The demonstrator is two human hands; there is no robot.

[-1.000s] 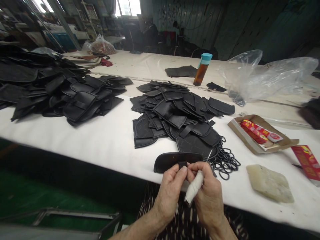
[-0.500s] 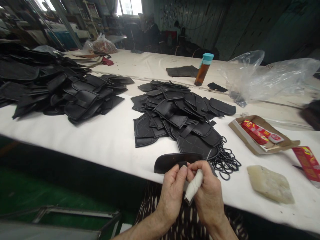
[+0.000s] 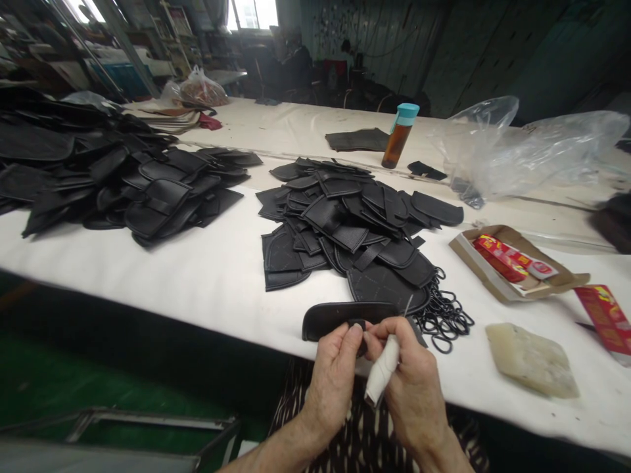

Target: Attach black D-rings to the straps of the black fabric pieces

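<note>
Near the table's front edge, my left hand (image 3: 335, 371) is closed on a black leather piece (image 3: 345, 316), thumb pressed on its small strap. The piece stands on edge, its rounded end to the left. Beside it my right hand (image 3: 411, 368) grips a slim tool with a white-wrapped handle (image 3: 383, 371); a thin metal tip sticks up past the fingers. Right fingertips meet the strap close to the left thumb, hiding the contact. Just behind the hands lies a heap of similar black leather pieces (image 3: 340, 220). Black metal rings (image 3: 446, 318) lie right of it.
A larger black pile (image 3: 158, 203) covers the table's left. To the right are a cardboard tray (image 3: 463, 246) with red packets, a yellowish block (image 3: 532, 360) and another red packet (image 3: 605, 322). A bottle (image 3: 398, 138) and clear plastic bags (image 3: 532, 151) stand farther back.
My left hand has shifted slightly left with the leather piece, opening a small gap between the two hands. The right hand keeps its grip on the tool. The whole view has moved slightly.
</note>
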